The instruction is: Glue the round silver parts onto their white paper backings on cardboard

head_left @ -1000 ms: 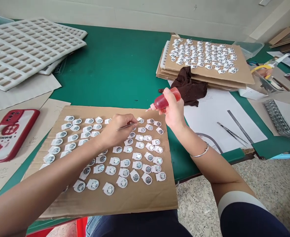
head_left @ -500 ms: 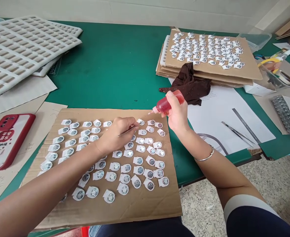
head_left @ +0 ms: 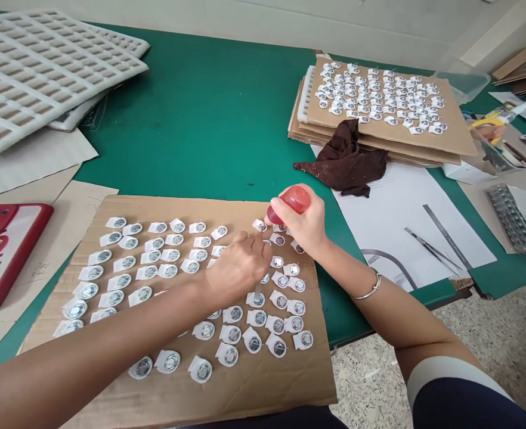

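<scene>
A cardboard sheet (head_left: 263, 375) lies in front of me, covered with rows of small round metal parts on white paper tabs (head_left: 155, 259). My right hand (head_left: 305, 229) grips a small red squeeze bottle (head_left: 290, 202), tipped nozzle-down over the tabs at the sheet's far right corner. My left hand (head_left: 240, 268) is closed on thin metal tweezers (head_left: 257, 293), whose end shows below the fingers. It rests on the tabs just left of the bottle, fingertips near the nozzle.
A second stack of cardboard (head_left: 379, 128) with many tabs sits at the far right, a brown cloth (head_left: 343, 161) before it. White foam trays (head_left: 43, 65) lie far left, a red phone (head_left: 3, 250) at left. Spare tweezers (head_left: 428, 247) and a ruler (head_left: 446, 235) rest on white paper.
The bottle has tipped from slanted to nozzle-down over the corner tabs. My left hand has moved right toward it and turned over, so the tweezers now point down toward me.
</scene>
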Tool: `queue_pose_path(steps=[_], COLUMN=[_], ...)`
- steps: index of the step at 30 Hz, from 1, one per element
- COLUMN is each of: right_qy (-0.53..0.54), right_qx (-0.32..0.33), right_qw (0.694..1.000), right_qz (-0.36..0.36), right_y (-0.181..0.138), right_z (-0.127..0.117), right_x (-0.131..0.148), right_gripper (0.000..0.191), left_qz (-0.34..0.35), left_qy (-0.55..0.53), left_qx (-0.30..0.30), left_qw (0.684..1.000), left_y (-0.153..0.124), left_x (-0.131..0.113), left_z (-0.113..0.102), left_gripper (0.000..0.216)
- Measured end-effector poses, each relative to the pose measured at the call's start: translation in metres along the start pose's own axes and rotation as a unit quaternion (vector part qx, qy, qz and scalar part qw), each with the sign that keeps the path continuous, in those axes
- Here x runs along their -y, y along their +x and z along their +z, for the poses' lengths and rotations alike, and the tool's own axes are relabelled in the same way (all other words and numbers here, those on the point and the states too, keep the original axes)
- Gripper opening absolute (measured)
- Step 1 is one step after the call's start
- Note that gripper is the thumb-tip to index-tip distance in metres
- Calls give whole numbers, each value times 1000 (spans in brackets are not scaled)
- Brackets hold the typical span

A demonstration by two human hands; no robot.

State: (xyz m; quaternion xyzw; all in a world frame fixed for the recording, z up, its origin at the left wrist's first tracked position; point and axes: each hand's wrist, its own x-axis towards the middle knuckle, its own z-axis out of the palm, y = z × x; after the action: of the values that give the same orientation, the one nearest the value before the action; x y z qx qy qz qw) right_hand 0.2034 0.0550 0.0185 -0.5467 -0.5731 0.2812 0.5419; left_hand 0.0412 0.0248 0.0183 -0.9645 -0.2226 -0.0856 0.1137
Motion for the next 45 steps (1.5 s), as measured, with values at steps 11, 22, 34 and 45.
queue_pose_path(steps=[11,22,34,45], right_qy=[-61,-61,-61,-64], right_qx=[5,18,13,11], right_qw=[997,997,996,996], right_qz=[-45,-52,-69,-66], right_y=[-2,-2,-3,-4], right_z=[1,1,2,2], right_x=[-1,-1,-1,1], right_gripper=[26,24,24,25], left_qz=[8,4,-2,0], left_qy=[28,39,22,12], left_qx=[-7,-10,-10,-1], left_qw=[1000,999,1000,1000], left_y=[-2,-1,-2,-3], left_x=[-2,-3,-4,-5], left_z=[1,1,2,3], left_gripper=[29,32,30,30])
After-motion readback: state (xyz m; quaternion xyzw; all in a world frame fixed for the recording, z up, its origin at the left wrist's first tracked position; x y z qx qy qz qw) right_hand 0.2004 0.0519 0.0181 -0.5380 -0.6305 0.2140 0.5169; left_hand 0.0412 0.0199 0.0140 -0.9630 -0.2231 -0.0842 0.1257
